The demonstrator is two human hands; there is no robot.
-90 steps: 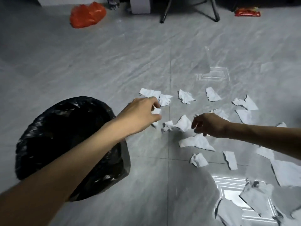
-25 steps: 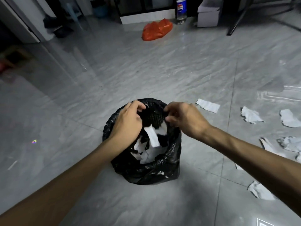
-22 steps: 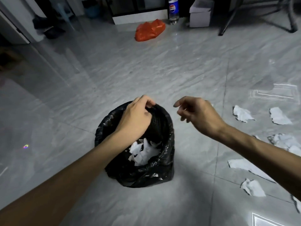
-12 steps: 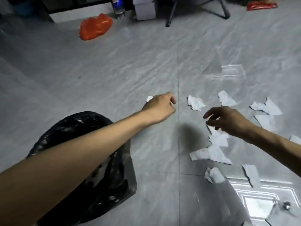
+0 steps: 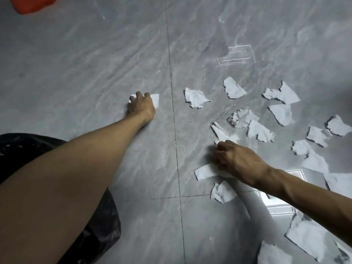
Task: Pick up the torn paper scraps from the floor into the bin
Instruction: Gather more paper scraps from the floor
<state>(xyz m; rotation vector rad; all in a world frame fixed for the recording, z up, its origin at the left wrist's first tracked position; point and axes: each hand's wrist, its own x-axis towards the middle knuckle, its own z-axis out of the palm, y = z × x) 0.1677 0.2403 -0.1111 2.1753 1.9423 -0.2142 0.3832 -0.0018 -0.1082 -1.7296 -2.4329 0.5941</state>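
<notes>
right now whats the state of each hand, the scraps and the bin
left hand: pressed down on a flat scrap, not yet lifted
right hand: fingers on a scrap strip on the floor
other scraps: loose on the floor, some crumpled, some flat
bin: black-lined, upright, mostly hidden behind the left arm
orange bag: on the floor, far left

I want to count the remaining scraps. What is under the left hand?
Under the left hand lies one flat white paper scrap on the grey tiled floor; its corners show, its middle is covered.
</notes>
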